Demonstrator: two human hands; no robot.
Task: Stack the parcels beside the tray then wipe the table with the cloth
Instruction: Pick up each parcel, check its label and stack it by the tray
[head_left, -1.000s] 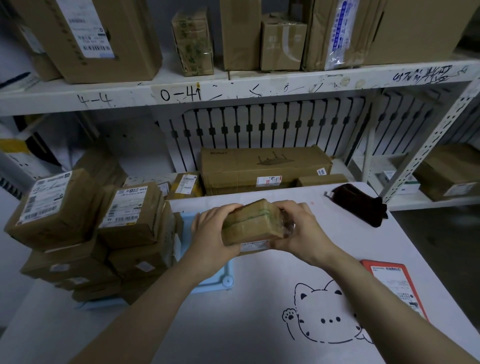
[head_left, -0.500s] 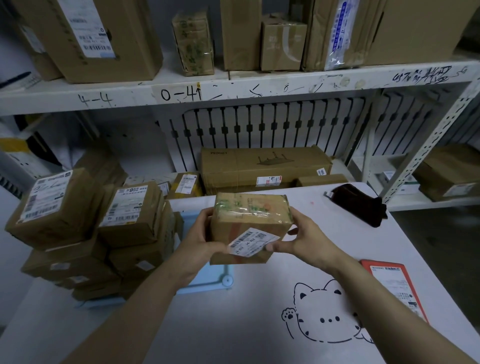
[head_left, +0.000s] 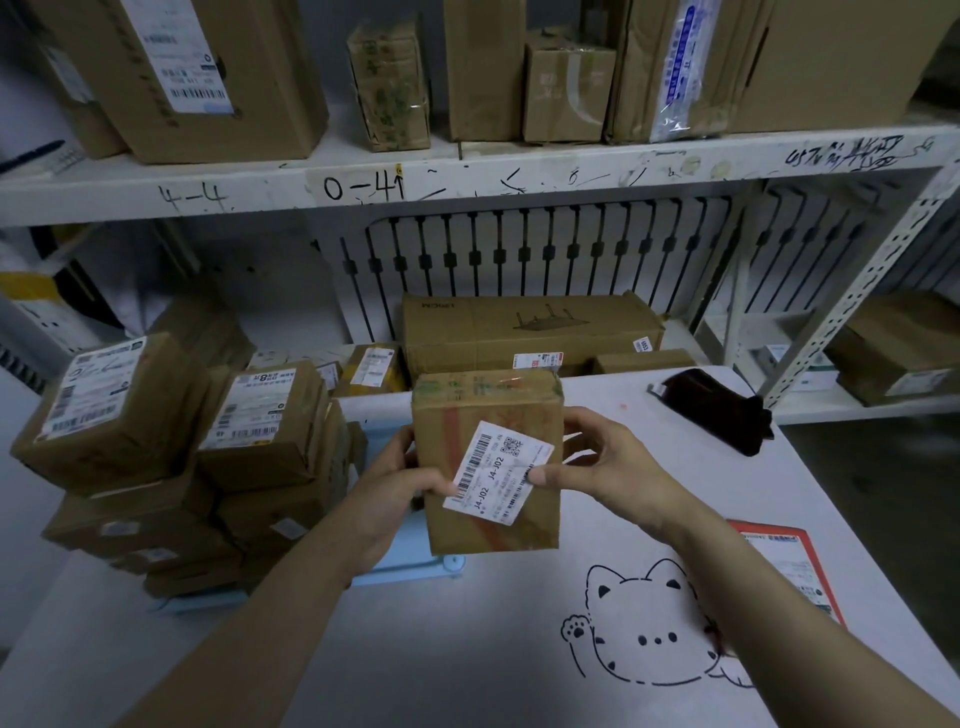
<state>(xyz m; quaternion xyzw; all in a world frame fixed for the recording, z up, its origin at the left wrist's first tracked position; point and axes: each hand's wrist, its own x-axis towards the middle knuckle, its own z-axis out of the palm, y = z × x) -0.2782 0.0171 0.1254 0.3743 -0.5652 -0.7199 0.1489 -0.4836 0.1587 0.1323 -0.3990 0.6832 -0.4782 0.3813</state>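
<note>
I hold a brown cardboard parcel (head_left: 493, 415) upright above the white table (head_left: 467, 649), its white barcode label facing me. My left hand (head_left: 395, 493) grips its left edge and my right hand (head_left: 597, 467) its right edge, thumbs on the label. A light blue tray (head_left: 410, 569) lies on the table under and left of the parcel, partly hidden. A pile of several brown parcels (head_left: 171, 467) covers the tray's left side. A dark cloth (head_left: 717, 410) lies crumpled at the table's far right corner.
A red-edged flat envelope (head_left: 789, 571) lies at the table's right edge. A cat drawing (head_left: 649, 623) marks the tabletop. Behind the table a long carton (head_left: 530, 332) and small boxes sit on a low shelf. A white shelf (head_left: 467, 176) above carries more cartons.
The parcel has been turned in my hands from lying flat to standing upright, bringing its barcode label round to face me. My thumbs have shifted onto the label.
</note>
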